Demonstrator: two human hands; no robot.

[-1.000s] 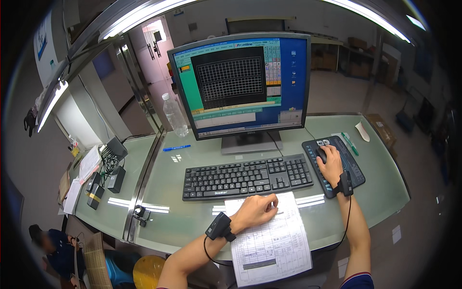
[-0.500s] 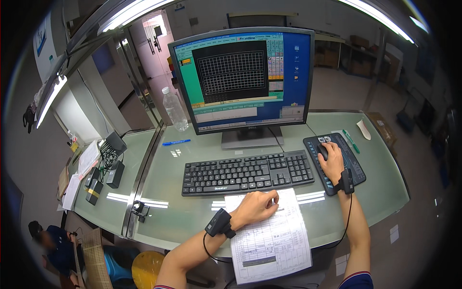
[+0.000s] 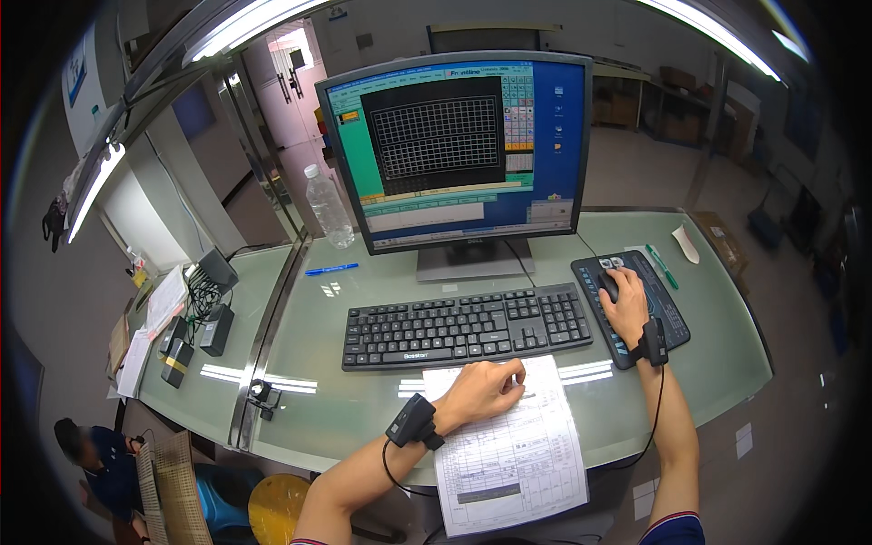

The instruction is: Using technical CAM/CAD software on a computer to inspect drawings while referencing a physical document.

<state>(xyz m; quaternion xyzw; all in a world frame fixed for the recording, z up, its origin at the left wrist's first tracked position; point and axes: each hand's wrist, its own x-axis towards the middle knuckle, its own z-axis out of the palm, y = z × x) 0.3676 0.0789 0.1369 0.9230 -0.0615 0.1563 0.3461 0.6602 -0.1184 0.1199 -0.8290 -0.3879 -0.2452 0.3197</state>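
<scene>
My right hand is wrapped over a black computer mouse, which sits on a dark mouse pad right of the keyboard. A printed form lies on the glass desk in front of the keyboard, overhanging the near edge. Resting on the form's upper part is my left hand, its fingers curled in; whether anything is inside them is hidden. Each wrist wears a black strapped device with a cable. Beyond the keyboard, a monitor displays a white grid on black in a program window.
A clear plastic bottle stands left of the monitor, near a blue pen. Right of the pad lie a green pen and a pale curved piece. Black adapters and papers occupy the left desk. Another person sits at lower left.
Both my hands stay where they were, and the screen looks the same. At lower left, the other person has shifted slightly, the near hand lowered.
</scene>
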